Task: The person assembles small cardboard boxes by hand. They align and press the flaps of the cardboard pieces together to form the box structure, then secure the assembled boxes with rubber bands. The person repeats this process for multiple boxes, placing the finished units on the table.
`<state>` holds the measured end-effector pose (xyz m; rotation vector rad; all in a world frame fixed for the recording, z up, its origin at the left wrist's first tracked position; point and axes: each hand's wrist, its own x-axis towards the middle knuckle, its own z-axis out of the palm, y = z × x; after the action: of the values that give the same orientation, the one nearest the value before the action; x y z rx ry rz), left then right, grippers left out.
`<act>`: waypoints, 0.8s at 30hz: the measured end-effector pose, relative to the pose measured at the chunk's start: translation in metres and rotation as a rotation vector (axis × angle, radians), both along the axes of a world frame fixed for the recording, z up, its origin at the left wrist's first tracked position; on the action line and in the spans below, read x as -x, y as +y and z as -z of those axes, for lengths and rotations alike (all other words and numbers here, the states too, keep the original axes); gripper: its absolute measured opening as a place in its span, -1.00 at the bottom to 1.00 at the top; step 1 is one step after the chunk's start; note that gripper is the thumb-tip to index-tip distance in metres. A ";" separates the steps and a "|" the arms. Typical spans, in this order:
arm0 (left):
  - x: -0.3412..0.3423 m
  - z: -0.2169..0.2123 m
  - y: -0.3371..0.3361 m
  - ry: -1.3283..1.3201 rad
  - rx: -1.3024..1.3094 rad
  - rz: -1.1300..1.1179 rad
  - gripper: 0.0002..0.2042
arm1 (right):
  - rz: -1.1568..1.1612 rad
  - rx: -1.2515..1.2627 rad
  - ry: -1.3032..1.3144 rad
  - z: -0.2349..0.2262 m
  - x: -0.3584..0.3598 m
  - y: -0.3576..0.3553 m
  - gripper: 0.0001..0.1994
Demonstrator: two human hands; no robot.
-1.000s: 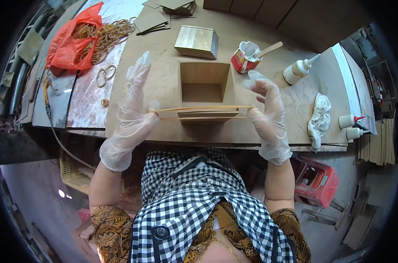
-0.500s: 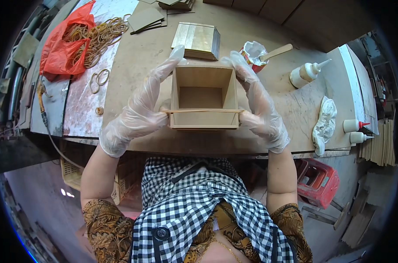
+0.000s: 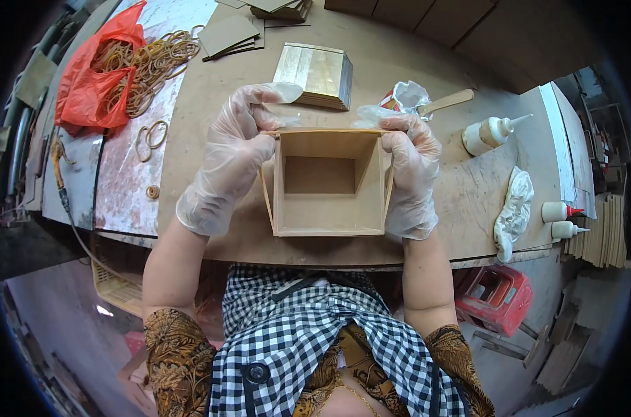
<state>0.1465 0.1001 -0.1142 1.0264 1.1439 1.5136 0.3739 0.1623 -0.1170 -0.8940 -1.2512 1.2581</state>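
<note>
An open wooden box (image 3: 329, 210) stands on the table in front of me, its opening toward me. A thin rubber band (image 3: 267, 198) slants along both its sides and runs across its far edge. My left hand (image 3: 233, 158), in a clear plastic glove, pinches the band at the far left corner. At the far right corner my gloved right hand (image 3: 411, 161) is closed on the band too. Beyond the box lies a stack of thin wooden panels (image 3: 313, 75). A tub of white paste (image 3: 406, 97) with a wooden stick (image 3: 446, 102) stands past my right hand.
A red plastic bag (image 3: 96, 83) spills rubber bands (image 3: 145, 66) at the far left. Glue bottles (image 3: 487, 135) and a crumpled white glove (image 3: 514, 212) lie to the right. Large brown boards (image 3: 427, 28) rise at the back. A red stool (image 3: 496, 299) stands below the table edge.
Both hands have drawn the rubber band from across the box's near part up to its far edge. The box appears lower in view and more of its inside shows.
</note>
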 end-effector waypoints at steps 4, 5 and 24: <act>0.006 0.009 0.013 -0.193 0.073 0.116 -0.57 | 0.009 0.135 0.097 -0.003 0.006 0.003 -0.88; 0.010 0.013 0.015 -0.200 0.091 0.138 -0.57 | 0.006 0.165 0.100 -0.004 0.006 0.003 -0.88; 0.015 0.039 -0.010 -0.469 0.144 0.252 -0.59 | -0.162 0.382 0.424 0.006 -0.005 -0.007 -0.80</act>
<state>0.1319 0.0900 -0.1533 0.6428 0.7481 1.3525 0.3784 0.1555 -0.1229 -0.7441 -0.7691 1.7489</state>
